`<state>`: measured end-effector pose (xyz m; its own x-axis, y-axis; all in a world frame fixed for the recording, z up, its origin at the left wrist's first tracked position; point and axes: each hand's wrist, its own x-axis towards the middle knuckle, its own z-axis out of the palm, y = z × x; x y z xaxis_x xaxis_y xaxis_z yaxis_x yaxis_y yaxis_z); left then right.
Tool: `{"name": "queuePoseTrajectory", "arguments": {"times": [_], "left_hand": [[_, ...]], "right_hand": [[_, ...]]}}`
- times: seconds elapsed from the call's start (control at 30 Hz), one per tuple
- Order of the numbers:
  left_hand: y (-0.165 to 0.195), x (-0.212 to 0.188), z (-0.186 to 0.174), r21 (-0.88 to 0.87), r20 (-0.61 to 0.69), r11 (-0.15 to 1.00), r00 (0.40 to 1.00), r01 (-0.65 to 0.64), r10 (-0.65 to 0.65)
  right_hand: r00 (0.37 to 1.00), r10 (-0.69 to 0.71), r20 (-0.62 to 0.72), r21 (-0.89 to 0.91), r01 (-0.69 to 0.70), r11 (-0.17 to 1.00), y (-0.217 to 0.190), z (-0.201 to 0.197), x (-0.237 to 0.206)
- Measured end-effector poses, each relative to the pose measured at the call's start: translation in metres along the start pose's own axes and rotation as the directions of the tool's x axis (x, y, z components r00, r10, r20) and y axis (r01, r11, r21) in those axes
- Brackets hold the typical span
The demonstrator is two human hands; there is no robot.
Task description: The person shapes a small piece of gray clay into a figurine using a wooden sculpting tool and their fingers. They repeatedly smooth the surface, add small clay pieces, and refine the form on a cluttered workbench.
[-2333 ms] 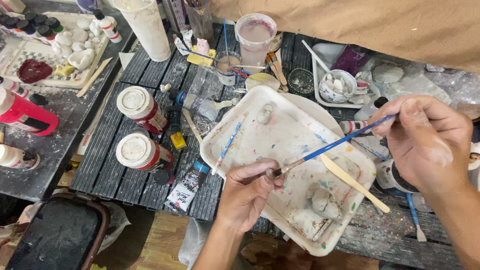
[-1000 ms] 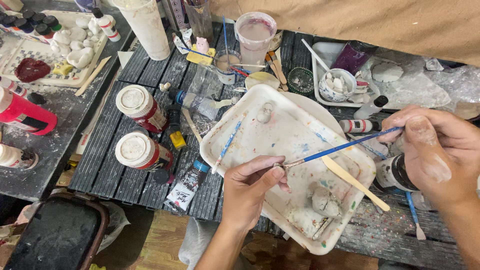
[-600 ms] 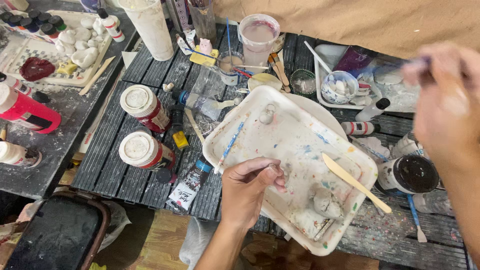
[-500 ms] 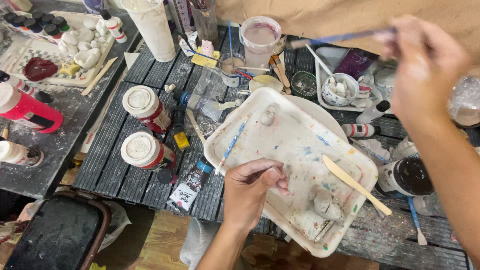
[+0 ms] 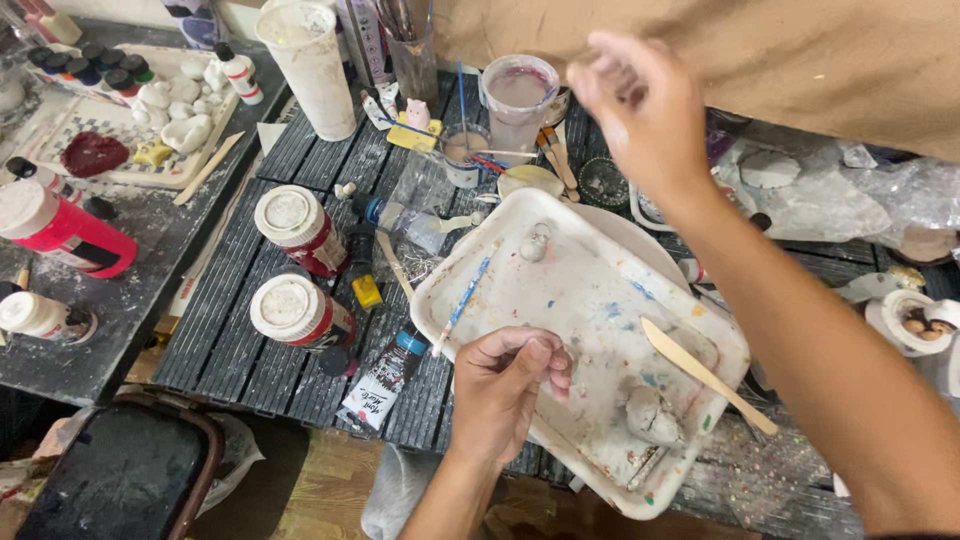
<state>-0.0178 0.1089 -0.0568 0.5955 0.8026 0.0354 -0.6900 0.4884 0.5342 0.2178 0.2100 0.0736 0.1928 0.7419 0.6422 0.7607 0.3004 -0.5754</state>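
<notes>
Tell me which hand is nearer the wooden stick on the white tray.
Left. The left hand rests over the white tray just left of the wooden stick; the right hand is raised far above it, near the cup of murky water.

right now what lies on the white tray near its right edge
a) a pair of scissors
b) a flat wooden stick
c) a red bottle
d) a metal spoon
b: a flat wooden stick lies slanted across the right side of the white tray, beside a grey clay lump; the red bottle stands off the tray at far left.
</notes>
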Motion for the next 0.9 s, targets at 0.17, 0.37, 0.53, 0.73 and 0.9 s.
{"name": "queuePoseTrajectory", "arguments": {"times": [0.17,0.37,0.53,0.73,0.9], "left_hand": [[-0.006,-0.010,0.014,-0.120,0.132,0.992,0.991,0.039,-0.023],[-0.038,-0.036,0.050,-0.170,0.208,0.873,0.883,0.457,-0.421],[-0.061,-0.049,0.061,-0.128,0.350,0.825,0.803,0.550,-0.481],[-0.076,-0.058,0.065,-0.010,0.295,0.761,0.729,0.649,-0.618],[-0.075,-0.057,0.075,0.117,0.261,0.808,0.767,0.578,-0.587]], "right_hand": [[0.914,-0.327,0.240,-0.154,0.368,0.917,-0.098,-0.072,-0.117],[0.868,-0.462,0.182,-0.341,0.496,0.798,-0.120,-0.107,-0.202],[0.899,-0.409,0.158,-0.413,0.436,0.799,-0.121,-0.132,-0.233],[0.939,-0.290,0.184,-0.347,0.338,0.875,-0.110,-0.156,-0.274],[0.968,-0.230,0.104,-0.337,0.252,0.907,-0.107,-0.156,-0.284]]}}
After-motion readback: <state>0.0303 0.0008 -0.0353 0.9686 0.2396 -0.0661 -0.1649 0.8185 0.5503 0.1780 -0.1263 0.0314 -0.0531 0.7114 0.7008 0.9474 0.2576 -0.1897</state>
